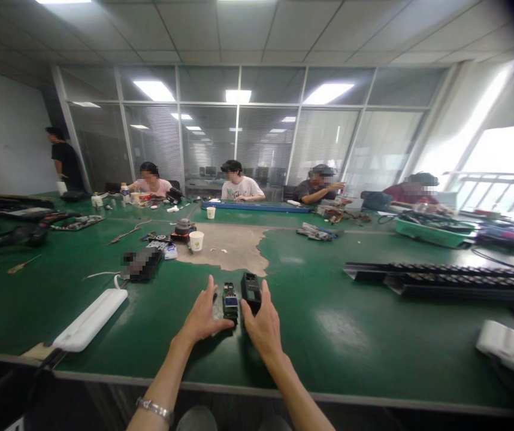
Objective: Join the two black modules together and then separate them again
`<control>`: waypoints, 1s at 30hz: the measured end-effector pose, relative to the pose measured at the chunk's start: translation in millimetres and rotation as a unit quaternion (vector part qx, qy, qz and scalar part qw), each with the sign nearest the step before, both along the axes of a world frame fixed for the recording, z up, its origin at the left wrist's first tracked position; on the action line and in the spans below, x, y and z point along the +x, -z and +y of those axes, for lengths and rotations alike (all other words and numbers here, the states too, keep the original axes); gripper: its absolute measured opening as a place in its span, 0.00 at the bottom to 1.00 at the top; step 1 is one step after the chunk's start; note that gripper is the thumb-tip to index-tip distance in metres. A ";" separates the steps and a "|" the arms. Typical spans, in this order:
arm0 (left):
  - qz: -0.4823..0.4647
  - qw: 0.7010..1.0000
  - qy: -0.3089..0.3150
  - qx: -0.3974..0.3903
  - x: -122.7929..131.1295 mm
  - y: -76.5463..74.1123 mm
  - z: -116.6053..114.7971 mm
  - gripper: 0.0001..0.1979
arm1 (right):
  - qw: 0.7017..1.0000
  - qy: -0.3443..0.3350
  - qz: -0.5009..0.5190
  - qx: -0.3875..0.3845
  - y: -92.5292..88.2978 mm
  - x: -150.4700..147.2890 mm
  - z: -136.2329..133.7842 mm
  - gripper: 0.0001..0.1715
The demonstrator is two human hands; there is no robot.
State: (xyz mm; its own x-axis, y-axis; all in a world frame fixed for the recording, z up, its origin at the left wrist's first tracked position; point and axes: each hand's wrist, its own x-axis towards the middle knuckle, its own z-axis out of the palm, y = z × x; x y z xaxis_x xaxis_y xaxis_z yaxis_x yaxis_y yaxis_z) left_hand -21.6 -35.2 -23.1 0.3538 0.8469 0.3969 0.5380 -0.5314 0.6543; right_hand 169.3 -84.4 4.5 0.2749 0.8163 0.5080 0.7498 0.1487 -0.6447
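Note:
My left hand (202, 315) is spread open at the left of a small electronic module (230, 302) with a green circuit board and a little bluish screen. Its thumb reaches to the near end of the module, while the fingers stand apart from it. Just to the right, a black plastic casing (250, 290) with a window-like opening sits between the thumb and fingers of my right hand (263, 323). The right palm hides the near part of the casing. Module and casing are side by side, with a narrow gap between them.
A white power strip (90, 320) lies at the left, near a paper cup (196, 240). Long black metal channels (454, 281) and a green basket (434, 232) are at the right. Several people sit across the green table (311, 359); another person (64, 158) stands far left.

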 end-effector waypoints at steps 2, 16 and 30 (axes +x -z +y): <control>-0.001 1.000 -0.001 -0.003 -0.2 0.6 0.5 0.69 | 1.000 -0.020 0.009 0.004 -8.1 -11.4 0.7 0.43; -0.015 0.998 -0.003 0.059 -0.9 7.7 4.9 0.58 | 0.995 -0.060 -0.075 -0.025 -2.1 -51.0 5.8 0.44; 0.013 0.998 0.002 0.065 -0.2 7.0 2.3 0.50 | 0.996 -0.034 -0.080 -0.032 12.4 -51.7 8.0 0.44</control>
State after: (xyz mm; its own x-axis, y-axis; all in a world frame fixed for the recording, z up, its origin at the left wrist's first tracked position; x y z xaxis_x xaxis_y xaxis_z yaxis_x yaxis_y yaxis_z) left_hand -21.8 -32.9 -30.1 0.3692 0.7873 0.4939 0.5517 -0.6133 0.5653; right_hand 117.7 -76.4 -7.9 0.1368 0.8620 0.4881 0.8336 0.1661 -0.5269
